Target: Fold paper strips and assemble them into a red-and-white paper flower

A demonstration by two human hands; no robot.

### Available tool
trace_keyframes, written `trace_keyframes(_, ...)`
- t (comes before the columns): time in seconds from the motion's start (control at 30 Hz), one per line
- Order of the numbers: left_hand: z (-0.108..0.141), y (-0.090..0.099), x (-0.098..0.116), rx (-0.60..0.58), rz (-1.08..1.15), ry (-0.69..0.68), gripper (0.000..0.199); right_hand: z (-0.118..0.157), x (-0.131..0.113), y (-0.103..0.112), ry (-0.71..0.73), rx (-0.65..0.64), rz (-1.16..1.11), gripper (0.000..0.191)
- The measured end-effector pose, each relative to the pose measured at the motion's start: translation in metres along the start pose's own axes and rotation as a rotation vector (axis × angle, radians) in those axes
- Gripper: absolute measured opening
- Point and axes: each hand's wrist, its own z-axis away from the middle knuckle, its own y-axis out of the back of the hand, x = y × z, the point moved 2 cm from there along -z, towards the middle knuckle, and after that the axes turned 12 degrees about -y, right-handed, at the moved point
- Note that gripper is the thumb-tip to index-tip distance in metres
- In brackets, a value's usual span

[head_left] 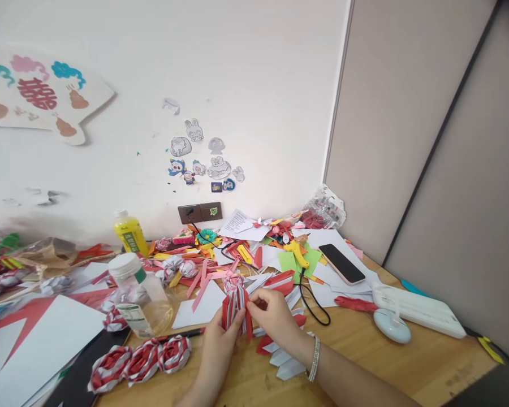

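My left hand [225, 334] is closed around a bundle of folded red and white paper strips [234, 310], with the thumb across its front. At the right edge of that bundle, my right hand [269, 312] pinches a red strip, thumb and forefinger together; a bracelet circles its wrist. Just behind the bundle shows a red-and-white paper rose [233, 282]. Under my right forearm lie several red and white folded paper pieces [286, 362]. Three red-and-white striped paper roses [142, 362] sit in a row left of my left hand.
A clear jar with a white lid [124, 267] stands at left, near a yellow bottle [131, 234]. Paper scraps cover the back. At right are a yellow glue gun [297, 254] with its black cord, a phone [342, 263], a mouse [392, 325] and a white power strip [418, 310].
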Motion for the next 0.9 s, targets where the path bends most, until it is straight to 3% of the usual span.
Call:
trace_keyframes(0.1, -0.001, 0.001, 0.000, -0.011, -0.021, -0.040, 0.035, 0.002, -0.003, 0.002, 0.000, 0.022, -0.008, 0.012)
trace_keyframes(0.27, 0.000, -0.001, -0.007, -0.072, 0.025, 0.060, 0.036, 0.003, -0.007, 0.005, 0.017, 0.047, 0.049, 0.014)
trace_keyframes(0.5, 0.001, -0.003, -0.008, -0.090, 0.024, 0.034, 0.036, 0.003, -0.003, 0.004, 0.056, 0.035, 0.114, 0.013)
trace_keyframes(0.6, 0.001, -0.004, -0.005, -0.088, 0.014, 0.018, 0.036, 0.001, -0.002, 0.004, -0.018, -0.014, 0.013, 0.013)
trace_keyframes(0.73, 0.002, -0.005, -0.004, -0.125, 0.031, 0.031, 0.036, -0.003, 0.002, 0.003, -0.196, -0.183, -0.251, 0.013)
trace_keyframes(0.8, 0.002, -0.006, -0.007, -0.146, 0.042, 0.039, 0.037, -0.004, 0.003, 0.002, -0.217, -0.218, -0.310, 0.015)
trace_keyframes(0.9, 0.002, -0.006, -0.010, -0.151, 0.057, 0.061, 0.038, -0.004, 0.004, 0.001, -0.169, -0.172, -0.295, 0.014)
